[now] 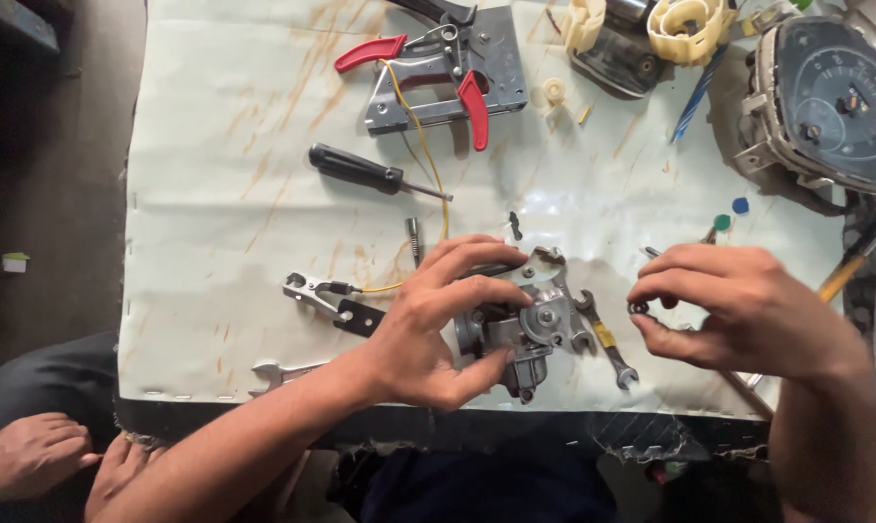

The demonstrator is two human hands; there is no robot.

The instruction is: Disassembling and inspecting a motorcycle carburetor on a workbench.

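**Two hands, one metal assembly, a bench of tools**

We are looking down at one stained white sheet (225,145) covering the work surface. Our left hand (428,324) is gripping one grey metal mechanism (525,334) near the sheet's front edge, fingers curled over its top and thumb under it. Our right hand (738,310) is pinching one small dark part (639,307) between thumb and fingertips, just right of the mechanism.

We are counting one black-handled screwdriver (365,172), two open-ended wrenches, one (604,339) touching the mechanism and one (278,373) at the front edge, and one metal plate with red levers (447,73) trailing a yellow wire (420,136). One round gauge cluster (830,97) is sitting at the far right, with two cream plastic pieces (690,29) near it. Two small caps, green (722,222) and blue (741,205), are lying side by side.
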